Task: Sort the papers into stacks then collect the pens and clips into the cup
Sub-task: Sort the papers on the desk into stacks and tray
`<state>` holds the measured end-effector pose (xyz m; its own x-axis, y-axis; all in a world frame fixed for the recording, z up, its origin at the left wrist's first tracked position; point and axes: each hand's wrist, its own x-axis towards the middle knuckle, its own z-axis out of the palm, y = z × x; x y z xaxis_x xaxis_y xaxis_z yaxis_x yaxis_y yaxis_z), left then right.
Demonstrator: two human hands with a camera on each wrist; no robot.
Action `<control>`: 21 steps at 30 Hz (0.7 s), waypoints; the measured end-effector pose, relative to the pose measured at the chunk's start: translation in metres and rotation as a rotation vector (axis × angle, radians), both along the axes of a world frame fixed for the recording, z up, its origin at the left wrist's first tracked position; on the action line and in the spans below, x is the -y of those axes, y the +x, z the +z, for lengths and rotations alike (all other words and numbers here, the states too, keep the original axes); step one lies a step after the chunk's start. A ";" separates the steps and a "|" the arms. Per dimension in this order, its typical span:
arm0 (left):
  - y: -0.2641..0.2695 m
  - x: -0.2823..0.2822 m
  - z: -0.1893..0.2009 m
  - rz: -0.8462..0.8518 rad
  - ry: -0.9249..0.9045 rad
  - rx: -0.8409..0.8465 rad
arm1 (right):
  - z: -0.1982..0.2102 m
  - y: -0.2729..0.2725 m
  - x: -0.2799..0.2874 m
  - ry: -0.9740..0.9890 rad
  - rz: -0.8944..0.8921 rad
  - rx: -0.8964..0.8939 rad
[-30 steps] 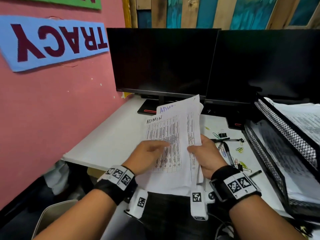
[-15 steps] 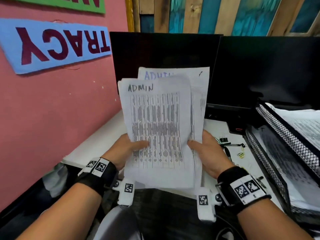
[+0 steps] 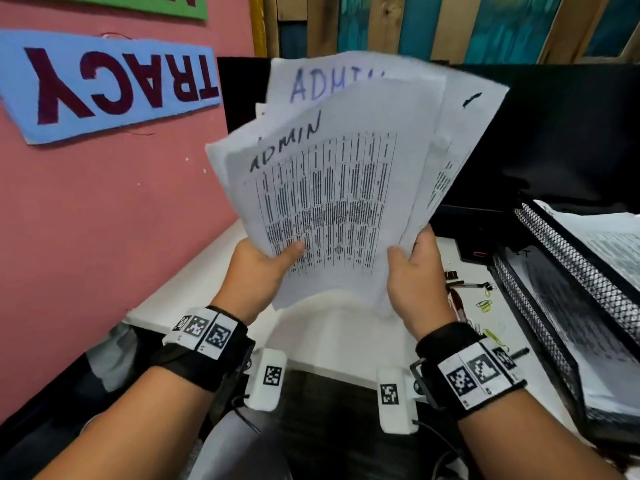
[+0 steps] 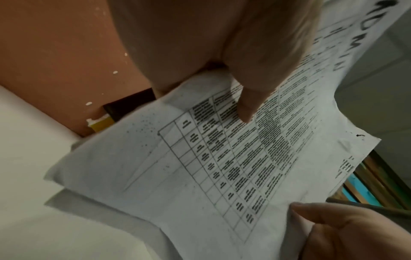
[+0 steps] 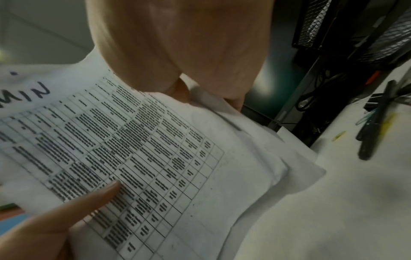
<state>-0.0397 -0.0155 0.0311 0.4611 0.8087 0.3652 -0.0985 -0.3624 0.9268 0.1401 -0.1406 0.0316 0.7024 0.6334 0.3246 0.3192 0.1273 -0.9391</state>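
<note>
**Coach:** Wrists first, nearest you: both are lifting off the desk (image 3: 194, 271), and each hand is gripping the lower part of the papers (image 3: 332, 202). Your left hand (image 3: 258, 271) is pinching the near left side, thumb (image 4: 246, 107) lying across the printed table, other fingers behind the sheets. Your right hand (image 3: 414, 282) is clamping the near right side the same way, thumb in front and fingers curled round the back.

**Operator:** How am I squaring them up well?

**Coach:** You are holding a fanned bundle, so I would be loosening both grips a little and tapping the bottom edges down on the desk until they line up. Keep the thumbs low, or the sheets will be buckling.

**Operator:** And how are the sheets looking?

**Coach:** They are standing nearly upright above the near desk edge, leaning right. The front page is showing a dense table with "ADMIN" handwritten in black at the top; a sheet behind is peeking out farther up with the same word in blue. The pages are looking thin and slightly crumpled, with corners splaying.

**Operator:** What is waiting farther off?

**Coach:** On the right, past your hand, pens (image 3: 464, 285) and paper clips (image 3: 484, 304) are lying loose beside the mesh tray (image 3: 568, 251). I am not seeing the cup.
</note>
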 end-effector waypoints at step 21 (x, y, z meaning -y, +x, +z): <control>0.005 -0.011 -0.022 0.016 -0.104 -0.171 | -0.021 0.002 -0.017 -0.118 0.101 -0.272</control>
<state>-0.0351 -0.0044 0.0093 0.4960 0.8458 0.1964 0.0691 -0.2639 0.9621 0.1425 -0.1240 0.0105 0.6848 0.7267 0.0533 0.0453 0.0306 -0.9985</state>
